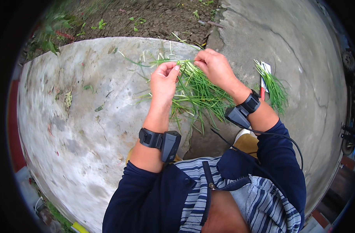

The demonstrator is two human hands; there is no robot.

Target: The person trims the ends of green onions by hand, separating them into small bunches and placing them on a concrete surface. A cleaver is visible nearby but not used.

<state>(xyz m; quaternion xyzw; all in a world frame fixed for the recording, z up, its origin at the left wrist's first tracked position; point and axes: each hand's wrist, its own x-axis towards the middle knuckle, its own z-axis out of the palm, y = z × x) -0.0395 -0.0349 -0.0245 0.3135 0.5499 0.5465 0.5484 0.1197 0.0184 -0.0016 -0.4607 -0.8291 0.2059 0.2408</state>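
My left hand pinches a few thin green stalks, likely chives, between thumb and fingertips. At their other end my right hand grips them with its fingers curled, so the stalks stretch level between both hands. Below the hands a loose heap of the same green stalks lies on the concrete, pale ends towards the upper left. To the right, a neater bunch of stalks rests partly over a knife with a broad blade and a red handle.
Cracked concrete paving spreads on the right; a paler slab with plant scraps is on the left. Bare soil with seedlings borders the top. A black cable runs from the right wrist's device. Wheels stand at the right rim.
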